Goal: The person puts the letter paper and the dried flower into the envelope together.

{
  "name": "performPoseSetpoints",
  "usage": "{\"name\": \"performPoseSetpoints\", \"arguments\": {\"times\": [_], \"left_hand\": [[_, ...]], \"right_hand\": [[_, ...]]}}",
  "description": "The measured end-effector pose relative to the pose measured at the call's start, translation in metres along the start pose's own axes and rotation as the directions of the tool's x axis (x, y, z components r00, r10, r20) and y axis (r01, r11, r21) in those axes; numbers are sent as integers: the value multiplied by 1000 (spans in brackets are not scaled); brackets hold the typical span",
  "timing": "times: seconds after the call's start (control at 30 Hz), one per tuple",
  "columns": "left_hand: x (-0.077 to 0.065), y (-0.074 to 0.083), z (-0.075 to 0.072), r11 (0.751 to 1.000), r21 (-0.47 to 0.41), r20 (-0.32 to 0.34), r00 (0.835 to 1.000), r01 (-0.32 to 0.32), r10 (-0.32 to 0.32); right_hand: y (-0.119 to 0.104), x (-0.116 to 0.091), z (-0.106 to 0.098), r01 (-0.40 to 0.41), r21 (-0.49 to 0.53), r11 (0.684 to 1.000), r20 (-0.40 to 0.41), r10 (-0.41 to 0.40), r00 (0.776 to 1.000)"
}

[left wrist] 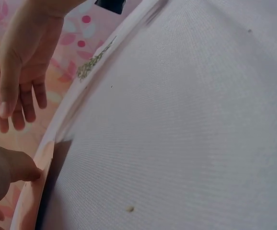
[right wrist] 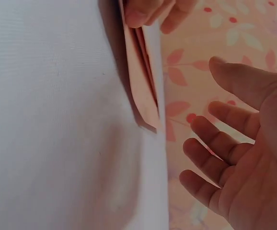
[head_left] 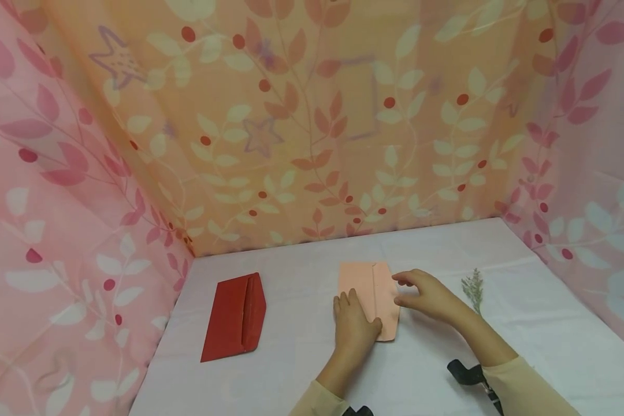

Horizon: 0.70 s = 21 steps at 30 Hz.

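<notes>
So, standing here with 12 o'clock at the far wall: there's a pink envelope (head_left: 371, 297) lying flat near the middle of the bench (head_left: 301, 358), long axis running pretty much 12 to 6, flap (head_left: 392, 309) pointing at 3. The left hand (head_left: 352, 326) is the nearer one, since it's resting right on it, fingers laid towards 12 and thumb across the lower part, pressing down rather than gripping.

The right hand (head_left: 429, 296) is released, fingers loosely bent, nothing in it. From there the envelope is at 9 o'clock, so the flap's long edge is the bit facing those fingertips. Looks just apart to me, though from overhead it's hard to swear they aren't brushing it.

Also around: a red envelope (head_left: 227, 320) well off at 9, its flap facing 3 too, and a dried sprig (head_left: 474, 289) out at 3.
</notes>
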State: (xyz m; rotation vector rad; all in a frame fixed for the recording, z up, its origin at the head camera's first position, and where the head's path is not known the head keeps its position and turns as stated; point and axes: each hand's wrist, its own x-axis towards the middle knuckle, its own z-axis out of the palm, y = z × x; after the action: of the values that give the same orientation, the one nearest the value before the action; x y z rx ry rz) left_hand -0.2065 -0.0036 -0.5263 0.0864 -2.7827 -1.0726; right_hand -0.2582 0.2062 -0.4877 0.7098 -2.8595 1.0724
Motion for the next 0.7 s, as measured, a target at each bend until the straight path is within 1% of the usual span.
{"name": "performPoseSetpoints", "arguments": {"times": [0.13,0.27,0.37,0.5,0.7], "left_hand": [[1,-1,1,1000,10,-11,1000,8,-8],[1,-2,1,1000,9,-11,1000,13,-13],[1,-2,0,1000,-1,-11,1000,9,-9],[1,-4,1,1000,3,-6,1000,1,-1],[2,-6,2,1000,16,1,1000,-4,4]], "right_hand": [[-2,-20,-14,-30,-57,998,-77,25,997],[1,-40,-29,-95,-98,991,-132,82,988],[8,-54,-38,-146,-121,982,-179,123,976],[20,-70,-49,-189,-125,974,-240,155,958],[36,-83,-60,-241,-120,963,-300,196,933]]}}
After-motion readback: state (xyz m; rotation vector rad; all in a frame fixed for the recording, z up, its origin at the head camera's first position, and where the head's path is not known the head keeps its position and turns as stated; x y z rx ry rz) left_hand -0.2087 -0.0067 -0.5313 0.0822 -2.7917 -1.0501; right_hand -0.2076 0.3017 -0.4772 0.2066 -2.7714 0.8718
